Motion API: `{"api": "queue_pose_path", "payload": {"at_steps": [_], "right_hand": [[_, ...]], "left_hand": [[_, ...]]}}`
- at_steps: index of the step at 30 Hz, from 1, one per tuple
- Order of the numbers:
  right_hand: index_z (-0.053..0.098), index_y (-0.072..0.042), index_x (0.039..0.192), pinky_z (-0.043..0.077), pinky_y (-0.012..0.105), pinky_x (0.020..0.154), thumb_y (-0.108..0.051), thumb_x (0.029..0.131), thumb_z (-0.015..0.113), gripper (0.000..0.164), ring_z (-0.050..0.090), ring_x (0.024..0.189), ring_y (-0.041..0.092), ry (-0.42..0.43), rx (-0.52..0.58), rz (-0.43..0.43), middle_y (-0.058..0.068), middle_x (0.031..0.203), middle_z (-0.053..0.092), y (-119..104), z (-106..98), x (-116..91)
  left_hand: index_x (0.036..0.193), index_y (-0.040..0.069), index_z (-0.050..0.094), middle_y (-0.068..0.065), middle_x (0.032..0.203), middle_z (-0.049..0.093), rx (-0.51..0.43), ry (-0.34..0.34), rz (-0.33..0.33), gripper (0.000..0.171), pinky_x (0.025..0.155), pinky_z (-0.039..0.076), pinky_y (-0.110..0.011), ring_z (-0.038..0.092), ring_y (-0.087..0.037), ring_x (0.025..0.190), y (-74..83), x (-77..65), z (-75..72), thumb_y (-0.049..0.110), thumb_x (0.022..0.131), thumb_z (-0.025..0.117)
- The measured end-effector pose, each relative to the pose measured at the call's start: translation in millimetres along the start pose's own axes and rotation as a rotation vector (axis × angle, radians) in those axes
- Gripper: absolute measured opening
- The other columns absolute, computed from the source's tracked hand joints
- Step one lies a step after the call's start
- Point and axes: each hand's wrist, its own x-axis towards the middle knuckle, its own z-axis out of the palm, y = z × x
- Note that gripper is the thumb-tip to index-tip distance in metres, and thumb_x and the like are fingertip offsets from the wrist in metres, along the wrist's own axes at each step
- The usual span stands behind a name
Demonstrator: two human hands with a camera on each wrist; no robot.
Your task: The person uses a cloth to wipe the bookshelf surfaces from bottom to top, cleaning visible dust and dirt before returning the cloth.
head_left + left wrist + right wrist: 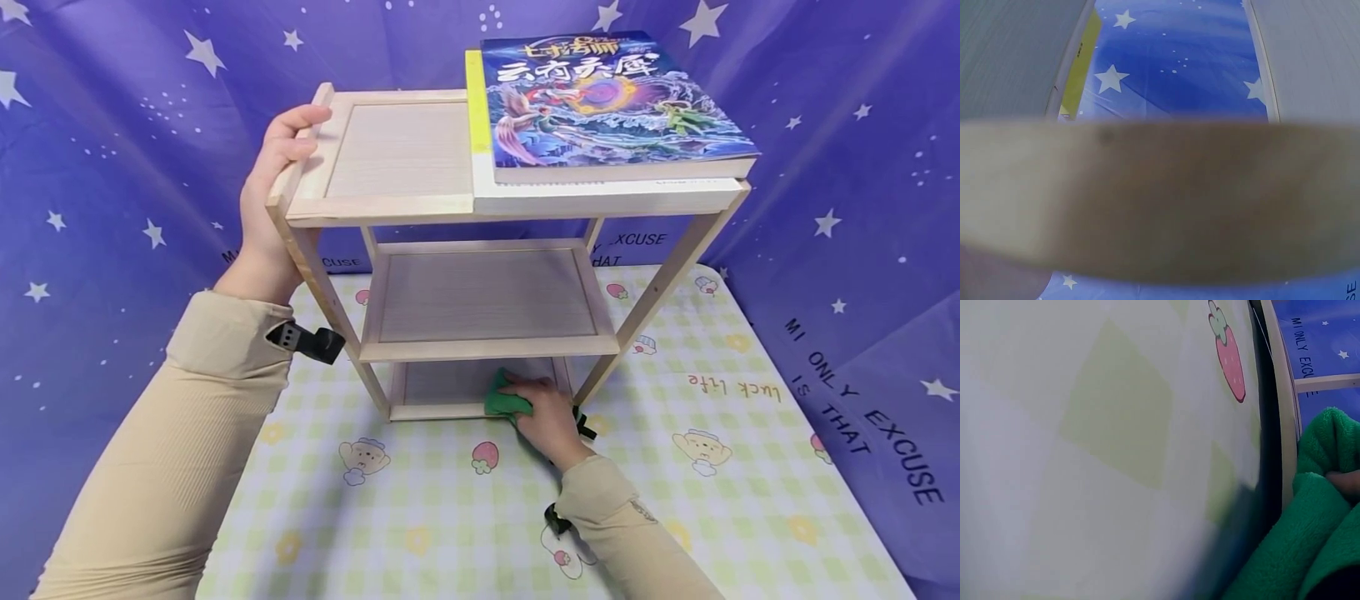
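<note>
A three-tier pale wooden shelf (401, 154) stands upright on the table. At the upper left, my left hand (272, 200) grips the raised side edge of its top board, fingers bent over the wood. My right hand (553, 423) holds a bunched green cloth (504, 400) on the front edge of the bottom board (442, 383). Close up in the right wrist view, the plush cloth (1300, 531) lies in folds with a fingertip pressed into it. A blurred shelf leg (1166, 194) fills much of the left wrist view.
On the right half of the top board lies a book (607, 108) with a colourful cover, over another white book with a yellow strip (477, 108). A checked tablecloth (480, 517) covers the table. Behind and beside it hangs a blue star-patterned curtain (112, 208).
</note>
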Motion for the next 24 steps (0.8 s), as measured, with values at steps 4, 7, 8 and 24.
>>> {"api": "queue_pose_path", "payload": {"at_steps": [4,7,8,24], "right_hand": [[0.078,-0.019,0.104,0.047,0.044,0.076,0.006,0.070,0.068,0.043,0.063,0.109,0.033,-0.009,-0.007,-0.014,0.000,0.127,0.068,-1,2,1],[0.078,-0.018,0.104,0.048,0.042,0.075,0.007,0.069,0.068,0.044,0.063,0.109,0.033,-0.005,0.001,-0.024,0.001,0.127,0.068,-2,3,2],[0.078,-0.018,0.104,0.048,0.042,0.075,0.007,0.069,0.068,0.044,0.063,0.109,0.033,-0.004,0.001,-0.030,0.001,0.127,0.068,-3,3,2],[0.078,-0.020,0.103,0.050,0.047,0.078,0.005,0.069,0.068,0.044,0.065,0.106,0.033,-0.022,-0.055,-0.123,0.000,0.126,0.069,-19,18,9]], "left_hand": [[0.098,0.017,0.062,-0.010,0.137,0.043,0.011,-0.004,0.000,0.028,0.102,0.030,-0.030,0.038,-0.022,0.122,-0.1,0.0,-0.3,0.006,0.092,0.037],[0.099,0.018,0.061,-0.010,0.137,0.043,0.019,-0.008,0.002,0.028,0.103,0.030,-0.030,0.038,-0.022,0.123,-0.4,0.2,-0.4,0.007,0.092,0.037],[0.099,0.018,0.061,-0.010,0.137,0.042,0.018,-0.010,0.003,0.028,0.103,0.030,-0.030,0.038,-0.022,0.122,-0.6,0.4,-0.4,0.007,0.092,0.037],[0.099,0.018,0.061,-0.010,0.134,0.043,0.001,-0.008,0.019,0.028,0.102,0.030,-0.029,0.039,-0.021,0.120,-1.9,1.0,-0.7,0.006,0.092,0.036]]}}
